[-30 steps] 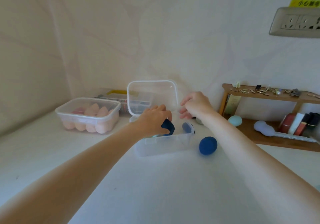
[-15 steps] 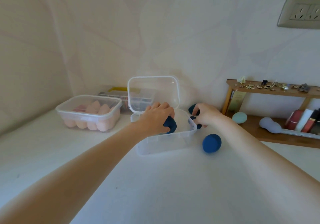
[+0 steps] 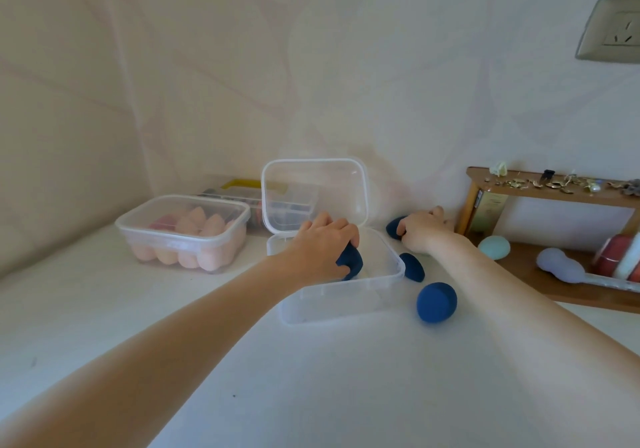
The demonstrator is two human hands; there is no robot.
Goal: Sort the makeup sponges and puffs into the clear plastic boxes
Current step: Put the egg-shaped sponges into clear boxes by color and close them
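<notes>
Hands point(image 3: 327, 245) on blue sponges point(image 3: 350, 262) — open box point(image 3: 346, 300)

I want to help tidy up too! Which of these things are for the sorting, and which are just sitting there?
For the sorting:
open clear box
closed box of pink sponges
four dark blue sponges, one held by each hand

Just sitting there:
wooden shelf
trinkets on top
wall socket

clear: bare table point(image 3: 311, 378) near side of my hands | blocked: raised lid point(image 3: 313, 193) beyond left grip; wooden shelf point(image 3: 540, 193) right of right hand point(image 3: 424, 231)
</notes>
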